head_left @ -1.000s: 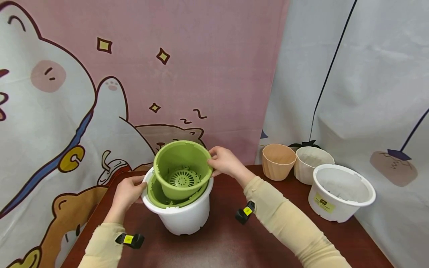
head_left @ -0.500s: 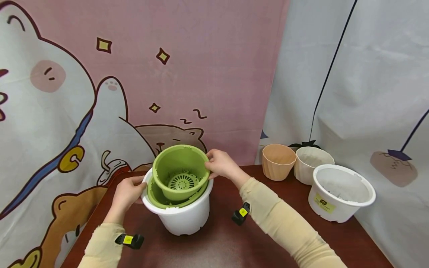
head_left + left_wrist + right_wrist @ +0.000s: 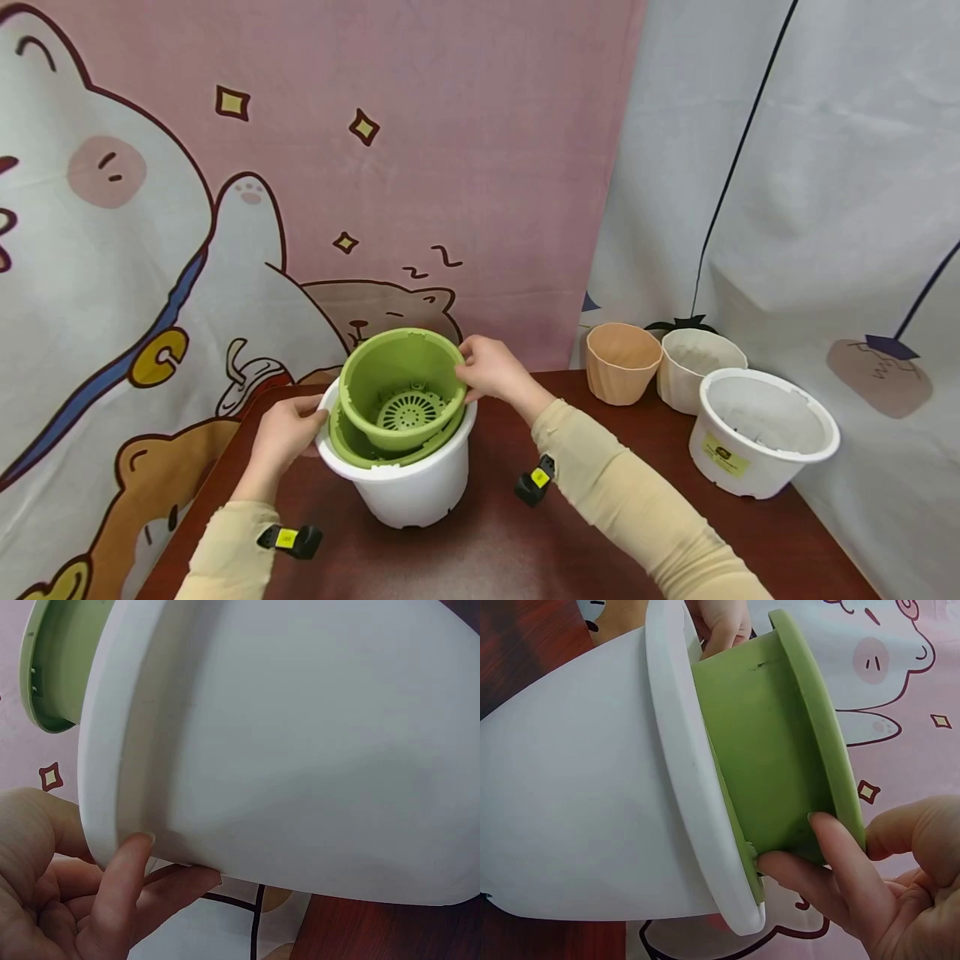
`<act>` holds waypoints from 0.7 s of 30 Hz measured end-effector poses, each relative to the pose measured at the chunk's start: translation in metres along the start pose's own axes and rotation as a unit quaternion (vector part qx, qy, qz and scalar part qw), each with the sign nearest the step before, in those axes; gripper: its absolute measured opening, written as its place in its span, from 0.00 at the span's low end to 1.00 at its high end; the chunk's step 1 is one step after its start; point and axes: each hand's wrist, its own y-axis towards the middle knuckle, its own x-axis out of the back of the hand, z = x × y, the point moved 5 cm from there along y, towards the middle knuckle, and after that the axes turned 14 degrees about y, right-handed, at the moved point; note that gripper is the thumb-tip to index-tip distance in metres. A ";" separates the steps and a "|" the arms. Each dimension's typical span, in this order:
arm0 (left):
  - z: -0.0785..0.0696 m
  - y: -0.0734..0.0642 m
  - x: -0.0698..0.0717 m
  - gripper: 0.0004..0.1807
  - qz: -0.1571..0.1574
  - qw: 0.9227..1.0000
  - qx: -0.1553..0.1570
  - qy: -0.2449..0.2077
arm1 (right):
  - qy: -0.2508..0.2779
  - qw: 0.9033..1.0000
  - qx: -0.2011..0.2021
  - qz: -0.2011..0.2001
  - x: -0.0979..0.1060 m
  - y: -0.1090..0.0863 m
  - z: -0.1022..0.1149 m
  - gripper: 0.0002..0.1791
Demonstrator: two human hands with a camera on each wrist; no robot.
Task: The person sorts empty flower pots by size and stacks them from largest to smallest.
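A white flowerpot (image 3: 417, 493) stands upright on the table with a larger green flowerpot (image 3: 351, 442) nested inside it. Partly sunk into that one is a smaller green flowerpot (image 3: 402, 358), slotted at the bottom, its rim well above the white rim. My right hand (image 3: 491, 369) pinches the right side of the upper green pot's rim; in the right wrist view the fingers (image 3: 847, 877) lie under that rim. On the other side my left hand (image 3: 288, 437) grips the white pot's rim, fingers (image 3: 124, 892) beneath it in the left wrist view.
At the table's right stand a peach fluted pot (image 3: 624, 363), a cream fluted pot (image 3: 686, 375) and another white pot (image 3: 742, 458) bearing a yellow label. A printed cloth (image 3: 487, 167) hangs behind the dark red table (image 3: 525, 533).
The upper green flowerpot has come down and slightly left, deeper into the nested pots, with my right hand holding its rim. My left hand has stayed on the white rim.
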 end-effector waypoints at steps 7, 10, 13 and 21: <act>-0.001 0.000 0.000 0.24 0.001 1.000 0.000 0.000 | -0.033 0.999 0.012 -0.005 -0.002 0.000 0.003 0.15; -0.001 0.000 0.000 0.24 0.001 1.000 0.001 -0.002 | -0.039 0.999 0.015 -0.006 -0.003 0.000 0.004 0.14; -0.001 0.000 0.000 0.24 -0.001 1.000 0.002 0.000 | -0.042 0.999 0.017 -0.006 -0.005 0.000 0.004 0.14; -0.001 -0.001 0.000 0.24 -0.002 1.000 0.001 0.005 | -0.056 0.998 0.018 -0.014 -0.009 0.004 0.003 0.12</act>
